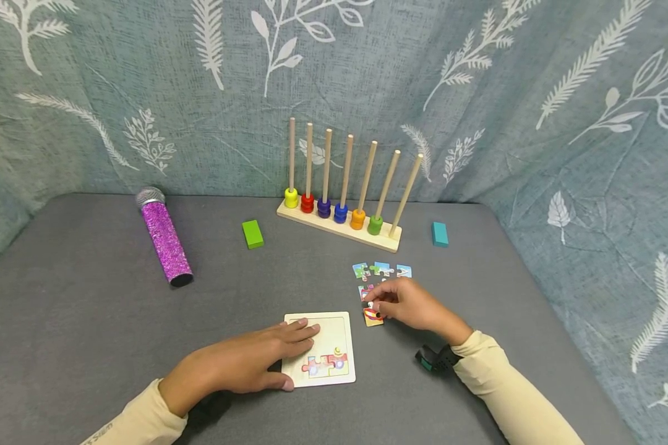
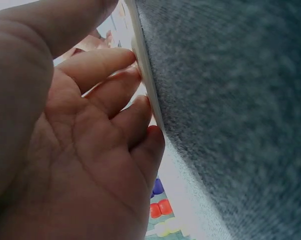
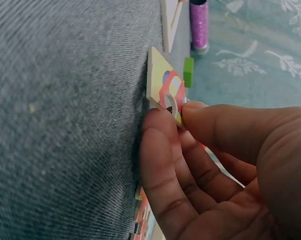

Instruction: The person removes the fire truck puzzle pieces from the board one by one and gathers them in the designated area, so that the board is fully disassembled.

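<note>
My left hand (image 1: 256, 358) rests over the left part of a square wooden puzzle board (image 1: 331, 330), its fingers spread and the thumb at the front edge. Two joined puzzle pieces (image 1: 325, 364) lie inside the board's lower right. In the left wrist view, fingertips (image 2: 140, 105) touch the board's edge. My right hand (image 1: 409, 303), just right of the board, pinches a yellow and red puzzle piece (image 3: 165, 80) between thumb and fingers. Beyond that hand lie several loose pieces (image 1: 382, 268) with blue and green print; the hand partly covers others.
A wooden rack (image 1: 339, 227) with upright pegs and coloured beads stands at the back. Left of it are a green block (image 1: 253, 234) and a purple glittery microphone (image 1: 166, 238). A teal block (image 1: 440, 235) lies at right. A patterned curtain (image 1: 228, 136) hangs behind the grey table (image 1: 89, 309).
</note>
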The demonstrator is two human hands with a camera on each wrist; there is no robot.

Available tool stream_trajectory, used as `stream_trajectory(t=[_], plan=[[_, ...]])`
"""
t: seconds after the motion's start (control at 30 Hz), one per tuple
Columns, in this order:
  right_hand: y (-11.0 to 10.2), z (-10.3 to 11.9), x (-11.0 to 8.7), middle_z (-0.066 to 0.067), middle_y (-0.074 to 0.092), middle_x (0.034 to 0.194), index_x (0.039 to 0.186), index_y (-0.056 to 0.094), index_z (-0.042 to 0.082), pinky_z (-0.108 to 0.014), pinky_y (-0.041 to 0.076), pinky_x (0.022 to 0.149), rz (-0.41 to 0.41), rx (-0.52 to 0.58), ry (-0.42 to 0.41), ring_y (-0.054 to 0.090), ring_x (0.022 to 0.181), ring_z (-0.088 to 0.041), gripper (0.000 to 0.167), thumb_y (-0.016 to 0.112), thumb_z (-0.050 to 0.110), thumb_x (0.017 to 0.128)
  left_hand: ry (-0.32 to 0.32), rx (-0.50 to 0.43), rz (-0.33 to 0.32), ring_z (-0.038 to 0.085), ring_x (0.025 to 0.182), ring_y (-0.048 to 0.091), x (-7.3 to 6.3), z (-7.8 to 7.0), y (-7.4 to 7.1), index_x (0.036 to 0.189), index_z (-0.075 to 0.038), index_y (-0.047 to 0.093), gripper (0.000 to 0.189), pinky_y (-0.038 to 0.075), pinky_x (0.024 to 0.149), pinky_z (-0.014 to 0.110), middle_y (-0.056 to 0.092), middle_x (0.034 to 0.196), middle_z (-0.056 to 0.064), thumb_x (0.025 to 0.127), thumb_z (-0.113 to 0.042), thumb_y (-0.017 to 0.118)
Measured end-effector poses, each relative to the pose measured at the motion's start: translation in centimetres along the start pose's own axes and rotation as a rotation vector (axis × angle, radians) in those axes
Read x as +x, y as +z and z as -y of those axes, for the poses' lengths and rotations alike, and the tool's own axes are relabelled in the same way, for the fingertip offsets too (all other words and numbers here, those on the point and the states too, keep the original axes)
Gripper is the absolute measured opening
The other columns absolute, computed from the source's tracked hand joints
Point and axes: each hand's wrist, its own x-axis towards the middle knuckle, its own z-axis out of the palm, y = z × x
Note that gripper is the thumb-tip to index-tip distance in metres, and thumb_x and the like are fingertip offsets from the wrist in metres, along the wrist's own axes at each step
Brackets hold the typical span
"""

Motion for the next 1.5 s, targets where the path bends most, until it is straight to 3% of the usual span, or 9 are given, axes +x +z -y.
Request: stream_trajectory(t=[0.47,0.87,1.13,1.5], plan=[[-0.1,0.0,0.1,-0.002,0.070,0.087,0.095,0.073,-0.001,-0.023,0.051,0.065,-0.050,-0.105,-0.047,0.059,0.072,-0.004,0.014,0.063,-0.006,0.086,0.005,0.034,-0.056,0.031,0.143,0.024,0.0,-0.2,0.3,0.142,0.002,0.047,0.063,0.027,0.112,0.046,0.032,0.155,0.010,0.090,-0.025,0.070],[-0.3,0.4,0.0,-0.005,0.071,0.088,0.099,0.073,-0.002,-0.024,0.052,0.065,-0.074,-0.081,-0.062,0.061,0.074,-0.006,0.014,0.065,-0.002,0.089,-0.013,0.015,-0.046,0.030,0.143,0.024,0.0,-0.2,0.5,0.142,0.001,0.047,0.063,0.027,0.112,0.046,0.032,0.155,0.008,0.090,-0.024,0.070],[0.6,2.0,-0.5,0.001,0.071,0.087,0.098,0.075,0.004,-0.022,0.049,0.061,0.002,-0.010,-0.069,0.060,0.070,-0.005,0.010,0.069,0.007,0.090,-0.018,0.003,-0.033,0.030,0.144,0.024,0.1,-0.1,0.5,0.143,0.001,0.046,0.063,0.027,0.112,0.047,0.032,0.156,0.008,0.090,-0.026,0.069],[2.9,4.4,-0.6,0.001,0.072,0.090,0.101,0.074,0.002,-0.021,0.049,0.063,0.133,-0.001,-0.131,0.057,0.074,-0.001,0.013,0.066,0.003,0.091,-0.031,0.008,-0.026,0.029,0.144,0.023,0.1,-0.2,0.2,0.143,-0.001,0.046,0.064,0.027,0.112,0.048,0.031,0.156,0.006,0.090,-0.029,0.069]])
